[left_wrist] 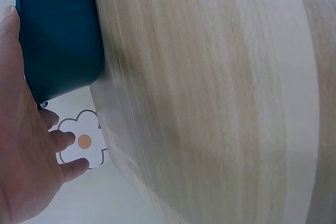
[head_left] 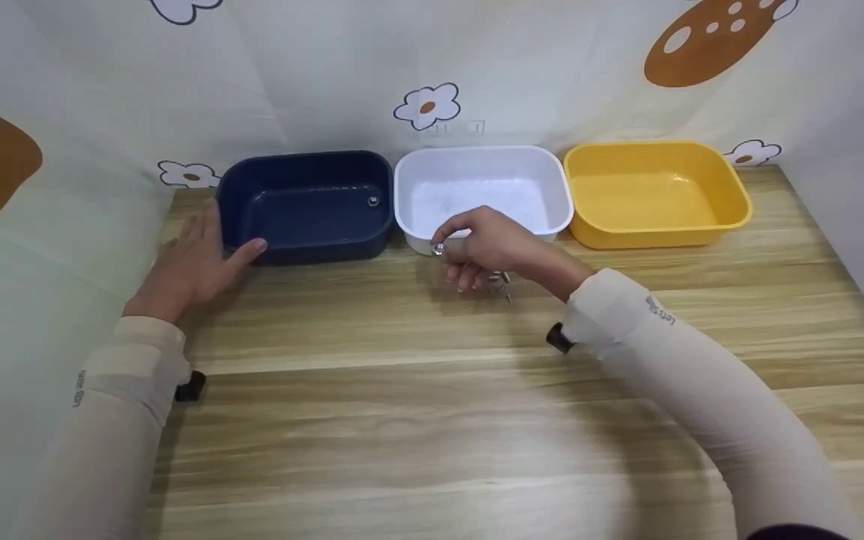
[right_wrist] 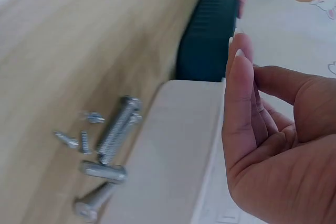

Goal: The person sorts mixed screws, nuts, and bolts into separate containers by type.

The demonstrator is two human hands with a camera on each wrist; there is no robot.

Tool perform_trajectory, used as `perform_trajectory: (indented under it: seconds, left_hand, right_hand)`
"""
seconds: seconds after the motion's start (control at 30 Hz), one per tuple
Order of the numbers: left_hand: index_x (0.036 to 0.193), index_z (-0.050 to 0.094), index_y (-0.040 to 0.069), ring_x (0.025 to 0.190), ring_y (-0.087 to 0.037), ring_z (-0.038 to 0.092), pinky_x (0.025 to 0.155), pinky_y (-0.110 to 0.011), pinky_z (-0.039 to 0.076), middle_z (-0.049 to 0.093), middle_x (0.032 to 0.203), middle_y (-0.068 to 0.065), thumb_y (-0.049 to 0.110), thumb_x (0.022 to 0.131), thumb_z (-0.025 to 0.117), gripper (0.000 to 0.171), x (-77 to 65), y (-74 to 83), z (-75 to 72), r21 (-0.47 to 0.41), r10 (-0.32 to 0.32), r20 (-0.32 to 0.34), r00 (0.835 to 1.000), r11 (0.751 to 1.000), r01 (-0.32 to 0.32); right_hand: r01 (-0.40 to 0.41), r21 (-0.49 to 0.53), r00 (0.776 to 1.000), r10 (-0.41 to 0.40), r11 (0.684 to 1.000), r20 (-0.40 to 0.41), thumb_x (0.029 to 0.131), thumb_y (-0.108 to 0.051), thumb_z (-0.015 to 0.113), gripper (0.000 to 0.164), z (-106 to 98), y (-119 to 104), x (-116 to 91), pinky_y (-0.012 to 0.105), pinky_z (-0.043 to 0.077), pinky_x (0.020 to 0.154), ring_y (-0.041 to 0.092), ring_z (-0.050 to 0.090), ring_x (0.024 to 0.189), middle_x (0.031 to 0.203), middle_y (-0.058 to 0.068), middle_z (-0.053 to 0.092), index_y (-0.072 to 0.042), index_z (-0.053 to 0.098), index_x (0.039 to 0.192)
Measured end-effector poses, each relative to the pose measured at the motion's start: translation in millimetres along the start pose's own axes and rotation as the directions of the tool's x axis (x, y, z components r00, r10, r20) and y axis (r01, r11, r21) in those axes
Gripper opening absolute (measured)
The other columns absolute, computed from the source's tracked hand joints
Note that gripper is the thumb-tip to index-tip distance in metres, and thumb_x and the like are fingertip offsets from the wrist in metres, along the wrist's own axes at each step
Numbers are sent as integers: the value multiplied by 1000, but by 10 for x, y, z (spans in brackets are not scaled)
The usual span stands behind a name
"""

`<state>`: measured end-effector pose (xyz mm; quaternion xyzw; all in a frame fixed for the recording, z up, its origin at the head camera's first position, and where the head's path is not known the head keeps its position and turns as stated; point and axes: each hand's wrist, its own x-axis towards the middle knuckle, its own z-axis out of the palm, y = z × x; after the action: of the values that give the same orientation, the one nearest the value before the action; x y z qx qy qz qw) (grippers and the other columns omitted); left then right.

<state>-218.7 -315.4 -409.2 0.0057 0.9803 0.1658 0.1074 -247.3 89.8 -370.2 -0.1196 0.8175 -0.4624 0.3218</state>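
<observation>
My right hand (head_left: 493, 241) is in front of the white bin (head_left: 483, 151) and pinches a small shiny metal nut (head_left: 439, 248) between thumb and forefinger. In the right wrist view the fingers hide the nut. Below that hand, several bolts (right_wrist: 118, 129) and small screws (right_wrist: 65, 139) lie on the table beside the white bin. At the near left corner of the navy bin (head_left: 304, 251) is my left hand (head_left: 196, 262), fingers straight along the bin's side and thumb at its front rim. Inside the navy bin lies a similar small metal nut (head_left: 373, 201).
A yellow bin (head_left: 657, 238) stands to the right of the white one, the three in a row along the back of the wooden table (head_left: 402, 420). Behind them hangs a pale curtain (head_left: 327, 75) printed with flowers; more pale fabric borders both sides.
</observation>
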Motion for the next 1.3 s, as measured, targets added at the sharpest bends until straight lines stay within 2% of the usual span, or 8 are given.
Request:
perform_trajectory:
  seconds: [0.27,0.47,0.7,0.93,1.1,1.3]
  left_hand:
    - [150,-20,0,145,-49,-5,111,-69,2,-15,158,-27,77,90,26,108,-1,-10,15,-5,2,-2,1000,1000,-2]
    - [150,-20,-1,145,-50,-3,110,-70,3,-14,158,-27,76,91,27,107,-8,-5,4,2,7,-12,1000,1000,-7]
    - [150,-19,-1,145,-49,-1,109,-72,5,-13,158,-27,76,91,27,108,12,-3,8,22,8,-10,1000,1000,-7]
    - [150,-20,0,145,-48,-3,109,-71,4,-14,158,-26,77,90,26,108,23,-6,26,17,0,-3,1000,1000,0]
    - [150,-21,1,145,-48,-3,110,-71,3,-14,159,-25,76,91,27,107,25,4,23,5,-3,-3,1000,1000,3]
    - [150,-22,2,146,-47,-5,110,-71,3,-15,159,-24,75,92,28,106,3,-6,1,-10,-3,2,1000,1000,3]
  right_hand:
    - [13,53,1000,-12,999,-20,94,-5,60,24,-50,-219,15,35,58,54,19,66,53,69,11,68,-8,64,117]
    - [60,69,998,-59,996,-22,94,-5,59,28,-44,-392,66,32,58,53,17,66,52,70,10,68,-6,63,121]
    - [106,111,994,-105,988,-18,93,-3,58,28,61,-563,175,33,58,53,16,65,50,67,9,68,-8,63,120]
    - [129,85,991,-131,988,22,95,-7,59,27,174,-709,327,32,58,53,18,66,53,72,11,70,-12,64,121]
    - [128,70,991,-130,989,20,96,-10,60,25,204,-761,420,31,57,53,16,66,53,75,11,70,-13,64,121]
    - [86,76,996,-86,993,1,98,-11,58,23,230,-837,547,27,55,51,16,66,53,77,11,71,-15,64,120]
